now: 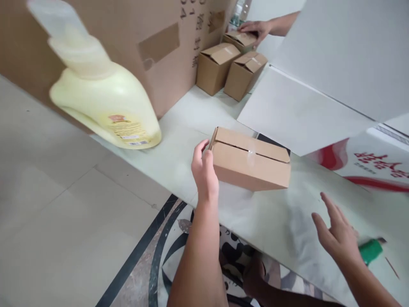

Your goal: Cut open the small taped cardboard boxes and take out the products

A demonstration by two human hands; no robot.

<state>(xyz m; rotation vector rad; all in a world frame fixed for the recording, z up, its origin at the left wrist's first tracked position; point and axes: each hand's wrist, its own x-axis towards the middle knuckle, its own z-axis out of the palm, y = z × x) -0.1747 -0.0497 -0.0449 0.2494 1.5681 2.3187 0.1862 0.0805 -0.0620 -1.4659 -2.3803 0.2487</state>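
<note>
My left hand [205,170] grips the left end of a small taped cardboard box [252,164] that lies on the white table [179,145]; thumb and fingers are closed on the box's end flap. My right hand [338,232] hovers over the table to the right of the box, fingers spread and holding nothing. A green object [370,250] lies just beyond that hand. A pale yellow pump bottle [102,94] stands tilted at the table's left edge.
Three more small cardboard boxes [230,64] stand at the back; another person's hand [255,29] rests on the farthest. A big carton [153,38] rises behind the bottle. White sheets [303,111] and a red-printed white box [367,162] lie at right.
</note>
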